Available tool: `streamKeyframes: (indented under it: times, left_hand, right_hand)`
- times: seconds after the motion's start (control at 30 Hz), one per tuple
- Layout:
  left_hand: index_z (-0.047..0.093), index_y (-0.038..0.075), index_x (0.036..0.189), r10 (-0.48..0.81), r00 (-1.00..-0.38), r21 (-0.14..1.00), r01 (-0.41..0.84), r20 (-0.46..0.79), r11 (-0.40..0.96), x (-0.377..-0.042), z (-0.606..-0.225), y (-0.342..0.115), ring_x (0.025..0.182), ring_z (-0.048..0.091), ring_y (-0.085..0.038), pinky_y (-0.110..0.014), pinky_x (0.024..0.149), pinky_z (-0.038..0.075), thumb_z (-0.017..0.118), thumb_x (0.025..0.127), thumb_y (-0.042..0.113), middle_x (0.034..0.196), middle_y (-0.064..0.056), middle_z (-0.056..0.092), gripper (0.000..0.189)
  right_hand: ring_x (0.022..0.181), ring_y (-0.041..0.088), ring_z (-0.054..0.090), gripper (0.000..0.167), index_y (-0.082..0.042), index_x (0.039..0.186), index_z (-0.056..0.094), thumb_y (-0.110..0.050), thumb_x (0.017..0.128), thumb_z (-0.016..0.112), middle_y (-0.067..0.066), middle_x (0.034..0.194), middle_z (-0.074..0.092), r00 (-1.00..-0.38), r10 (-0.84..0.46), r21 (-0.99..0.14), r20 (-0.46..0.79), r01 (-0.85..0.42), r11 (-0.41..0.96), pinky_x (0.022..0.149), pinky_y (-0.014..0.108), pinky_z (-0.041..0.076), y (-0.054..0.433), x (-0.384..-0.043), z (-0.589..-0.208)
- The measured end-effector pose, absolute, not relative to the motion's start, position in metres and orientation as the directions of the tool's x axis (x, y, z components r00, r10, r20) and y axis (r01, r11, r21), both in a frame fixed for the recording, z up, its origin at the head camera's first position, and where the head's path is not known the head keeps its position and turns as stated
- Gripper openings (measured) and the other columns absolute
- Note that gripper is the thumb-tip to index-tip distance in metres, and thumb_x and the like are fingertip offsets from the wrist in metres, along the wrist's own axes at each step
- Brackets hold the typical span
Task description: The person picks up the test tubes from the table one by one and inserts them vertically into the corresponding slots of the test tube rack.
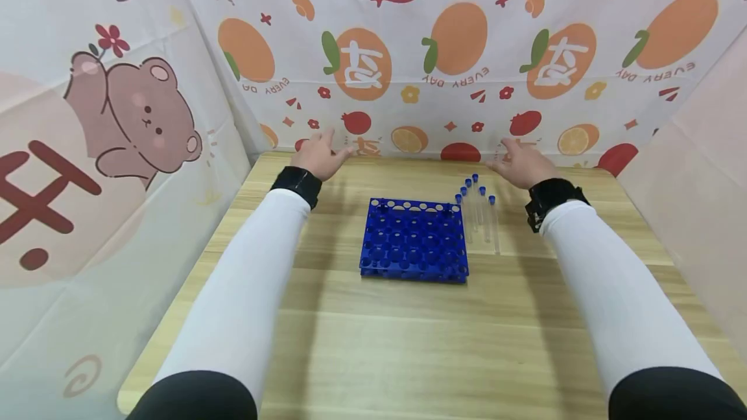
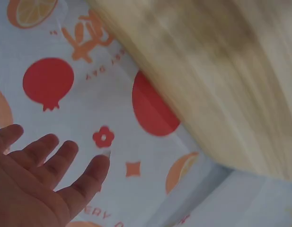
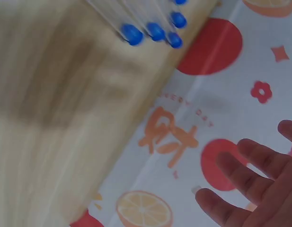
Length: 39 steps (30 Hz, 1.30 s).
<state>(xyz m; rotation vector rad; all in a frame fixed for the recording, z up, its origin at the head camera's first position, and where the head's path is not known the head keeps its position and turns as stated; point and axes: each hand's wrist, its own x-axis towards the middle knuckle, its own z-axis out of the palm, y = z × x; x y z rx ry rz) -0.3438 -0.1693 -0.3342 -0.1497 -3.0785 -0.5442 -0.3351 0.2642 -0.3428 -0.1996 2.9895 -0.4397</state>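
My left hand [image 1: 320, 155] is held out above the far left part of the table, fingers spread and nothing in it. On the other side, my right hand [image 1: 521, 164] reaches over the far right part, also bare and with fingers apart. Between the arms lies a blue test tube rack [image 1: 414, 238] with rows of round holes. Just right of the rack, several clear test tubes [image 1: 487, 222] with blue caps lie on the table. The right wrist view shows some blue caps [image 3: 132, 34] beyond that hand. Neither hand touches the rack or the tubes.
The wooden table [image 1: 373, 349] ends at a fruit-printed cloth [image 1: 408, 99] hanging along its back edge. A bear-printed cloth [image 1: 58, 323] hangs at the left, and a pale cloth [image 1: 700, 180] at the right. Each wrist wears a black strap [image 1: 296, 185].
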Motion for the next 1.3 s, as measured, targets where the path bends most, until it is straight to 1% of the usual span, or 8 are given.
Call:
streamKeyframes:
  times: [0.2,0.43,0.67,0.87,0.93,1.03,1.13,1.3]
  left_hand:
    - [0.025,0.006,0.155,0.136,-0.991,0.402,0.127,0.007,0.907,-0.339,-0.360,-0.169,0.141,0.035,-0.040,-0.058,0.112,0.035,0.048,0.097,0.053,0.154,-0.022,0.035,0.078]
    - [0.041,0.003,0.147,0.210,-0.978,0.522,0.170,-0.018,0.836,-0.318,-0.379,-0.158,0.136,0.045,-0.036,-0.053,0.110,0.040,0.051,0.098,0.047,0.147,-0.020,0.047,0.067]
    - [0.051,0.005,0.137,0.264,-0.960,0.587,0.160,-0.094,0.794,-0.295,-0.393,-0.151,0.108,0.061,-0.032,-0.045,0.088,0.054,0.051,0.099,0.048,0.125,-0.019,0.061,0.057]
    - [0.057,0.005,0.120,0.272,-0.936,0.744,0.017,-0.223,0.668,-0.279,-0.403,-0.146,0.081,0.068,-0.033,-0.034,0.065,0.051,0.056,0.099,0.036,0.106,-0.019,0.064,0.037]
    - [0.056,0.004,0.117,0.282,-0.924,0.793,-0.036,-0.258,0.608,-0.276,-0.409,-0.144,0.077,0.068,-0.035,-0.036,0.064,0.053,0.057,0.099,0.031,0.100,-0.019,0.063,0.033]
    - [0.056,0.002,0.113,0.282,-0.919,0.839,-0.088,-0.276,0.537,-0.272,-0.419,-0.143,0.069,0.067,-0.030,-0.040,0.068,0.058,0.060,0.098,0.027,0.089,-0.012,0.064,0.029]
    - [0.057,0.000,0.109,0.287,-0.916,0.873,-0.120,-0.281,0.473,-0.269,-0.429,-0.143,0.061,0.066,-0.023,-0.037,0.065,0.059,0.061,0.096,0.022,0.076,-0.008,0.063,0.027]
    - [0.057,0.002,0.104,0.265,-0.910,0.887,-0.186,-0.318,0.423,-0.266,-0.446,-0.143,0.058,0.062,-0.017,-0.028,0.052,0.054,0.062,0.095,0.018,0.073,-0.006,0.062,0.019]
  right_hand:
    - [0.134,0.051,0.038,0.085,-0.006,0.155,0.022,-0.062,0.095,0.046,0.028,0.152,0.034,-0.983,-0.150,-0.276,-0.109,-0.115,0.954,0.104,0.067,0.037,0.268,-0.322,-0.372]
    - [0.137,0.049,0.036,0.074,0.000,0.150,0.031,-0.047,0.098,0.052,0.030,0.150,0.037,-0.972,-0.156,-0.334,-0.173,-0.091,0.938,0.110,0.064,0.032,0.269,-0.308,-0.404]
    - [0.129,0.050,0.045,0.066,-0.001,0.150,0.031,-0.039,0.100,0.051,0.033,0.143,0.044,-0.963,-0.146,-0.375,-0.226,-0.052,0.925,0.104,0.064,0.039,0.273,-0.296,-0.426]
    - [0.130,0.049,0.045,0.063,-0.002,0.149,0.032,-0.033,0.099,0.052,0.032,0.143,0.044,-0.963,-0.132,-0.400,-0.237,-0.027,0.916,0.105,0.063,0.038,0.274,-0.291,-0.438]
    - [0.130,0.049,0.045,0.061,-0.001,0.149,0.033,-0.031,0.099,0.052,0.032,0.143,0.044,-0.965,-0.132,-0.408,-0.227,-0.029,0.913,0.106,0.063,0.037,0.274,-0.291,-0.440]
    - [0.128,0.048,0.047,0.060,0.000,0.148,0.034,-0.028,0.098,0.053,0.033,0.143,0.044,-0.968,-0.138,-0.421,-0.210,-0.038,0.906,0.106,0.062,0.037,0.273,-0.290,-0.442]
    - [0.117,0.043,0.054,0.060,-0.001,0.149,0.034,-0.023,0.096,0.054,0.032,0.141,0.047,-0.970,-0.139,-0.442,-0.201,-0.037,0.896,0.101,0.058,0.043,0.271,-0.289,-0.444]
    - [0.099,0.034,0.055,0.061,-0.003,0.149,0.035,-0.019,0.093,0.055,0.029,0.134,0.053,-0.968,-0.126,-0.478,-0.215,-0.008,0.878,0.088,0.049,0.047,0.268,-0.289,-0.448]
